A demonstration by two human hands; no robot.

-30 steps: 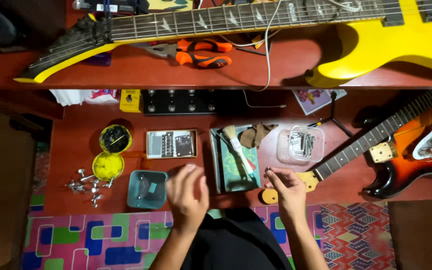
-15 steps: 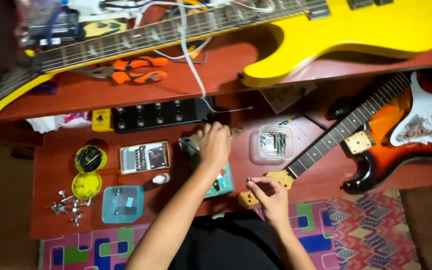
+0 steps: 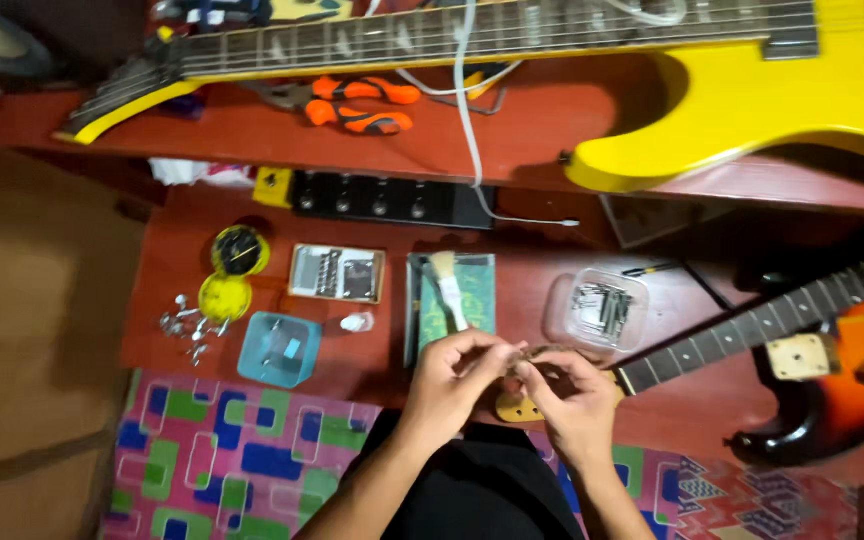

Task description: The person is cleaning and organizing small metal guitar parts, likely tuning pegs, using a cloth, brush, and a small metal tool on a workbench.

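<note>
In the head view, the left hand [image 3: 449,378] and the right hand [image 3: 570,396] are brought together over the wooden headstock [image 3: 518,408] of the sunburst guitar [image 3: 832,350], fingers pinched narrowly on a small part at its top edge; what is pinched cannot be told. On the red table [image 3: 202,250] a clear tub [image 3: 595,310] is filled with metal pieces, a green tray [image 3: 452,300] is seen to carry a brush [image 3: 448,288], a blue box [image 3: 279,348] holds small parts, and an open flat case [image 3: 337,273] shows metal hardware. Loose tuning pegs [image 3: 190,326] are scattered beside two round yellow tins [image 3: 232,275].

Single head camera on my head, facing steeply down at red desk [image 3: 252,130], mid-range; my hands low centre; no second view.
</note>
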